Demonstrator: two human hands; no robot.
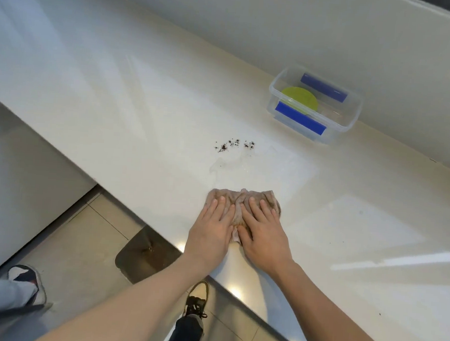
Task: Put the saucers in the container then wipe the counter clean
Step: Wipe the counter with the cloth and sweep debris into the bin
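Saucer (299, 99) is already in the container (315, 105). Your left hand (211, 229) and right hand (263, 234) press flat, fingers spread, on the cloth (243, 202). Crumbs (233, 144) and wet patch (228, 164) lie straight ahead on the desk (141, 127); push forward.

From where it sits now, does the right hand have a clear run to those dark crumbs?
Probably yes. The right hand lies flat on the cloth beside the left hand, and only bare counter with a wet smear separates it from the crumbs. The container stands off to the right.
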